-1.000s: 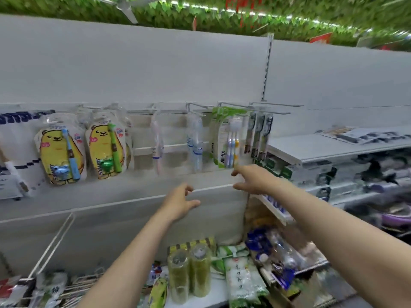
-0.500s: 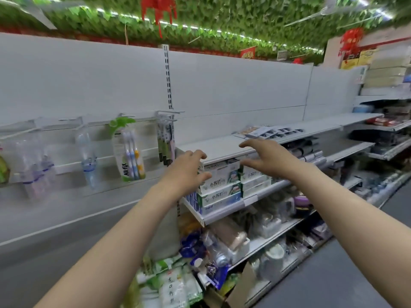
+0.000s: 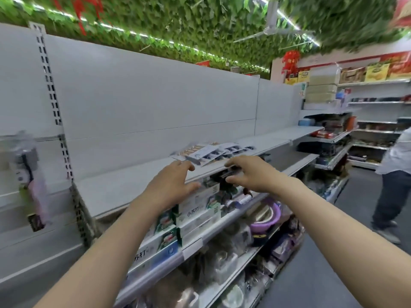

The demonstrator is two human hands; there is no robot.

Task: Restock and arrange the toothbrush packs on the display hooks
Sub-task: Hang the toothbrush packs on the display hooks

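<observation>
The white and green boxes (image 3: 200,210) on the middle shelf are showing the Chinese words 小苏打 in dark letters. A lower box (image 3: 153,252) in the same stack is showing only 苏打. The red signs high up and the other packs are looking too blurry to read.
</observation>
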